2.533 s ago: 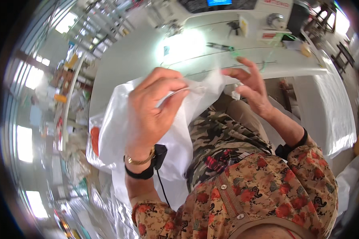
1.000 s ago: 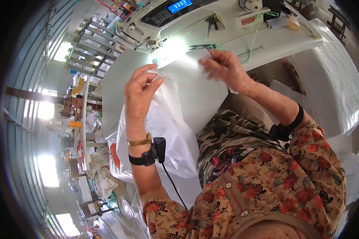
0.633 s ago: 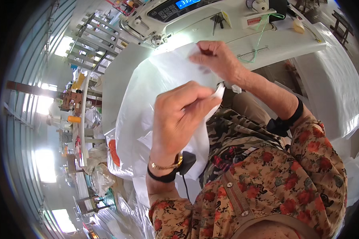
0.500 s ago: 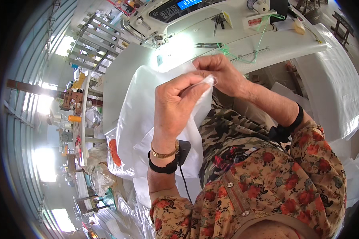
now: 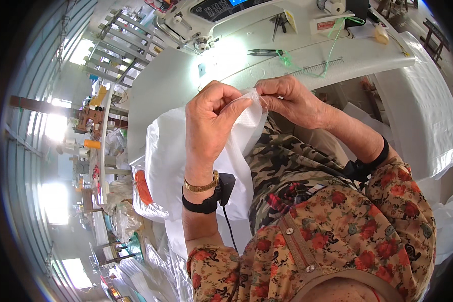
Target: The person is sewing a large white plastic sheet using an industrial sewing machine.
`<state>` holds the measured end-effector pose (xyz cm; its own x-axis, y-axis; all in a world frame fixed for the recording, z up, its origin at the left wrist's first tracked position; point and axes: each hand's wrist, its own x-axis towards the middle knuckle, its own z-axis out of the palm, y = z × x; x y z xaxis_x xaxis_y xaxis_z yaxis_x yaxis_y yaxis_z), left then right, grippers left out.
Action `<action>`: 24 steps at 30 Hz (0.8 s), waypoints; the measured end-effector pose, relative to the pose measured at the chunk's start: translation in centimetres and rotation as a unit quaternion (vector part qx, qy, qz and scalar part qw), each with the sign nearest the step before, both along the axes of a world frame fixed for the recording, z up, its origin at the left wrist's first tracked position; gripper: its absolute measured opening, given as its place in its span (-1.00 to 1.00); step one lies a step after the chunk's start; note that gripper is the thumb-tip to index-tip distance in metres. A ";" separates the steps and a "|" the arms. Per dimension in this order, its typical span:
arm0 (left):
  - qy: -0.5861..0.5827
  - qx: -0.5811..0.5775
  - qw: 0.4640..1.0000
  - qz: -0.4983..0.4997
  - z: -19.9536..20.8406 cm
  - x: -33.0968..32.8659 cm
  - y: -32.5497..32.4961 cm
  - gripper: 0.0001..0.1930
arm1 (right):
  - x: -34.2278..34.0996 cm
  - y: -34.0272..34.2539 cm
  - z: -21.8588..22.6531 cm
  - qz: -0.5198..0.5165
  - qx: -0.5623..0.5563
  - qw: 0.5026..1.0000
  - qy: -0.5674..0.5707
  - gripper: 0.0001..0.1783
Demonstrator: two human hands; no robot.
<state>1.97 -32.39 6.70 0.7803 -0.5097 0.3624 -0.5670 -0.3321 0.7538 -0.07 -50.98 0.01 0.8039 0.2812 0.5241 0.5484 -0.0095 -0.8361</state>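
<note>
A white woven plastic sheet hangs from my hands, over the table's near edge and down beside my lap. My left hand is closed, pinching the sheet's gathered top edge between thumb and fingers. Close on its right, my right hand pinches the same edge near a corner, fingertips bent in. A thin loose thread shows by the right fingertips. Both hands are raised just in front of the sewing machine, whose lamp lights the needle area brightly.
On the machine table lie thread snips, a tangle of green thread and a dark pointed tool. More white sheeting drapes at the right. At left stand a long bench and an orange thread cone.
My hands have moved slightly apart and the sheet's edge between them has turned, showing more of its woven face. The sheet's upper part has slid down off the table toward me.
</note>
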 end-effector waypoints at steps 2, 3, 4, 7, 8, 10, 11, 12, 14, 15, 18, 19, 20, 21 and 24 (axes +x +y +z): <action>0.004 0.009 1.000 0.001 -0.1 0.1 0.1 -0.86 | -0.1 -0.1 0.2 -0.007 -0.022 1.000 -0.017 -0.78; 0.006 0.016 1.000 0.001 -0.1 0.2 0.2 -0.86 | -0.1 -0.1 0.4 -0.016 -0.045 0.998 -0.036 -0.78; 0.007 0.017 1.000 0.003 -0.1 0.2 0.3 -0.86 | -0.2 -0.2 0.6 -0.013 -0.046 0.998 -0.036 -0.78; 0.037 0.004 0.999 -0.002 0.0 0.2 0.4 -0.87 | -0.3 -0.7 1.1 -0.024 -0.097 0.991 -0.089 -0.75; 0.047 0.010 0.999 -0.008 0.0 0.2 0.4 -0.87 | -0.3 -0.9 1.3 -0.018 -0.120 0.987 -0.109 -0.72; 0.059 0.015 0.998 -0.010 0.1 0.2 0.5 -0.88 | -0.3 -1.2 1.5 -0.008 -0.143 0.981 -0.129 -0.69; 0.077 0.009 0.997 -0.013 0.1 0.1 0.4 -0.88 | -0.3 -1.2 1.5 -0.011 -0.147 0.977 -0.156 -0.67; 0.096 0.003 0.995 -0.015 0.1 0.1 0.4 -0.88 | -0.3 -1.3 1.5 -0.012 -0.151 0.971 -0.183 -0.65; 0.098 0.006 0.995 -0.018 0.0 -0.1 0.3 -0.88 | -0.1 -1.2 1.3 -0.014 -0.157 0.970 -0.185 -0.65; 0.103 0.009 0.994 -0.027 -0.1 -0.2 0.3 -0.89 | 0.0 -1.1 1.2 -0.021 -0.165 0.968 -0.187 -0.65; 0.100 0.006 0.994 -0.037 -0.2 -0.4 0.7 -0.89 | 0.1 -1.0 0.7 0.010 -0.162 0.973 -0.162 -0.67; 0.099 0.009 0.995 -0.029 -0.3 -0.6 1.1 -0.89 | 0.1 -1.1 0.5 0.016 -0.163 0.973 -0.162 -0.67; 0.104 0.019 0.994 -0.025 -0.4 -0.8 1.7 -0.88 | 0.0 -1.2 0.4 0.020 -0.134 0.981 -0.136 -0.71; 0.101 0.016 0.994 -0.032 -0.6 -1.1 2.3 -0.86 | 0.0 -1.4 0.3 0.023 -0.105 0.988 -0.111 -0.74; 0.096 0.070 0.993 -0.004 -1.0 -2.4 5.2 -0.83 | -0.2 -2.3 0.0 -0.015 -0.063 0.988 -0.137 -0.78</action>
